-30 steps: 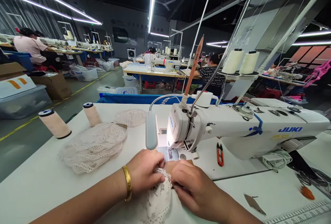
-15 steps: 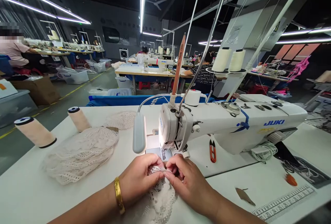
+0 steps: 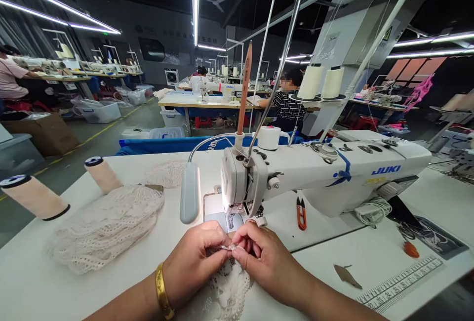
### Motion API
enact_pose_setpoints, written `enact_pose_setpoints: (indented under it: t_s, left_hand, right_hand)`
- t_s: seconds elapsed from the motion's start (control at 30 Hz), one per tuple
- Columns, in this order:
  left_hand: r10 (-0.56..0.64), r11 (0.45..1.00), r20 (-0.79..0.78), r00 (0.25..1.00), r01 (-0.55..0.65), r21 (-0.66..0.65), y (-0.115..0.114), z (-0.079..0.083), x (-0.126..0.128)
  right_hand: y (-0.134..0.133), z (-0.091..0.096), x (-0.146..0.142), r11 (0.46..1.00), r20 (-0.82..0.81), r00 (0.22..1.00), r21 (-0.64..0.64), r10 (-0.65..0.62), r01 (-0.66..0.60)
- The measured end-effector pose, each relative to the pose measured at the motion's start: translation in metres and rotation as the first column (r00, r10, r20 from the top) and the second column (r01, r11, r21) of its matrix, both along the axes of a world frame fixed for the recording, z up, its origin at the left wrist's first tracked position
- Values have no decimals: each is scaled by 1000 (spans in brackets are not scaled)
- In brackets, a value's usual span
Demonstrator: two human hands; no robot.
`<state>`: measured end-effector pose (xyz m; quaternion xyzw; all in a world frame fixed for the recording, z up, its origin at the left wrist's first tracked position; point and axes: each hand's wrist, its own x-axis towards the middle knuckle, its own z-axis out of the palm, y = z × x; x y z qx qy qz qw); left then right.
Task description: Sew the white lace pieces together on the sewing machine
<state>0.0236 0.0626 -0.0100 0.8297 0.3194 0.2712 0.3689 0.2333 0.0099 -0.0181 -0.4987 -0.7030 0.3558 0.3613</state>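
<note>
Both hands pinch the top edge of a piece of cream lace (image 3: 227,286) just in front of the sewing machine's needle area. My left hand (image 3: 198,257), with a gold bangle (image 3: 163,291) at the wrist, is closed on the lace between thumb and forefinger. Close beside it, my right hand (image 3: 264,261) grips the same edge, fingers curled. The rest of the lace hangs down below the hands over the white table. Behind the fingertips stands the white sewing machine (image 3: 289,168), its presser foot (image 3: 232,220) lit by a grey lamp (image 3: 189,192).
A lace pile (image 3: 111,227) and peach thread cones (image 3: 35,197) lie on the left. Orange thread snips (image 3: 301,214) rest on the machine bed. To the right are a clear ruler (image 3: 402,284) and a brown scrap (image 3: 347,276). Co-workers sit at machines farther back.
The view has shifted slightly, so the machine and table appear farther left. Both hands remain on the lace edge; the bunched lace between the fingers now looks flatter.
</note>
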Motion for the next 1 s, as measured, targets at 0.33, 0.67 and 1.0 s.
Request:
enact_pose_setpoints:
  t_s: [0.33, 0.67, 1.0]
  left_hand:
    - [-31, 995, 19, 999, 29, 92, 0, -4, -1]
    - [-26, 990, -15, 1000, 28, 136, -2, -4, -1]
    - [22, 993, -3, 1000, -23, -116, -4, 7, 4]
  right_hand:
    - [0, -1, 3, 1000, -9, 1000, 7, 27, -27]
    - [2, 1, 4, 996, -2, 999, 77, 47, -47]
    - [1, 3, 6, 1000, -39, 999, 16, 22, -21]
